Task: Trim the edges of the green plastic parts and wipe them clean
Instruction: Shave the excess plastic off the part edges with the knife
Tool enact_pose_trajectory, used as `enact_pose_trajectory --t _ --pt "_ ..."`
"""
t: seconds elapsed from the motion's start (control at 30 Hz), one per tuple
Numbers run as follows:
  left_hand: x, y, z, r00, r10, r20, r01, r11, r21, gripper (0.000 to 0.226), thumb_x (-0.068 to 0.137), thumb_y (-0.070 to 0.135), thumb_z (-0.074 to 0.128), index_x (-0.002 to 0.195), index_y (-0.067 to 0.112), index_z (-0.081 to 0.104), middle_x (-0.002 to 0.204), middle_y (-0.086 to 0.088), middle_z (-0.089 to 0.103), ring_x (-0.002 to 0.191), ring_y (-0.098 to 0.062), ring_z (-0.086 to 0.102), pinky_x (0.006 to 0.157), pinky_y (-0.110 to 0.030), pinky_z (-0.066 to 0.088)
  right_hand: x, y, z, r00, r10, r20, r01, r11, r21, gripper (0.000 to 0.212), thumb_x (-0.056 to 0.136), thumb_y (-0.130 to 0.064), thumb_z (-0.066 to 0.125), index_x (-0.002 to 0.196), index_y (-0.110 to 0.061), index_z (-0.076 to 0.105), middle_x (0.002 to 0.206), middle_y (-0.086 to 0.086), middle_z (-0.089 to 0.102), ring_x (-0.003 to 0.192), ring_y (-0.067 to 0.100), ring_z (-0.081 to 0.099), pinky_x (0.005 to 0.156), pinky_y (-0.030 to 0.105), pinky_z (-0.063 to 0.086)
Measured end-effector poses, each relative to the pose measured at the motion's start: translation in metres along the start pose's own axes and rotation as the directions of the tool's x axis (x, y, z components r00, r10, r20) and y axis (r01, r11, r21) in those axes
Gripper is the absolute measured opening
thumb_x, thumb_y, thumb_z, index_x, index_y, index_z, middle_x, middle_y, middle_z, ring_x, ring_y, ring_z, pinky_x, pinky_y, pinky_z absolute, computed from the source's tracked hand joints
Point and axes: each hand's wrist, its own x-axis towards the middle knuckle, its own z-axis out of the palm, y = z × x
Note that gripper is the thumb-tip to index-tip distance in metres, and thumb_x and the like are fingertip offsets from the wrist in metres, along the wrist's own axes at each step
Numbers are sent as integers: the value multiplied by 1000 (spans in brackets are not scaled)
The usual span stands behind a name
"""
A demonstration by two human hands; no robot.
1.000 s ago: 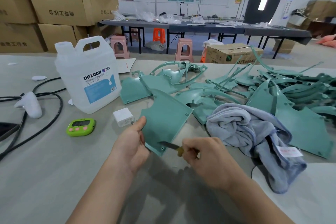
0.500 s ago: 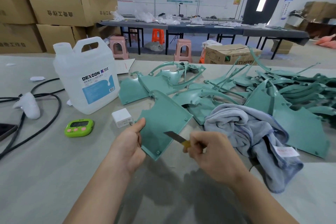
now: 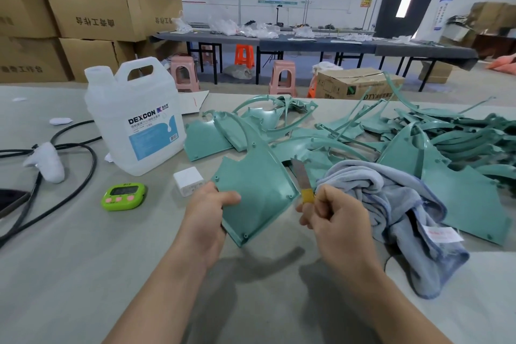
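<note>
Your left hand point(image 3: 206, 212) keeps its grip clamped on the green part point(image 3: 257, 193), thumb across the face, holding it tilted above the counter point(image 3: 83, 260) so the right edge stands free. Your right hand point(image 3: 332, 215) pinches the knife point(image 3: 301, 176) blade-up just beside that edge, likely for trimming. The grey cloth point(image 3: 391, 204) lies near, probably for wiping.
</note>
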Motion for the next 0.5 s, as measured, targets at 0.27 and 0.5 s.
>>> enact_pose_trajectory --t 0.27,0.5 --pt "-8 -15 9 942 197 273 -294 874 386 58 77 -24 45 106 17 73 103 -7 78 101 -29 73 93 -49 55 -7 -13 5 981 -195 21 194 981 14 47 97 -13 63 70 -28 28 60 11 39 70 9 70 57 27 52" --pt "-13 -30 18 871 378 313 -490 709 507 36 84 11 56 105 33 74 89 0 74 82 -16 65 88 -44 56 -6 -21 0 975 -205 -91 213 974 81 35 95 -37 53 70 -37 29 62 8 45 67 10 67 56 16 41"
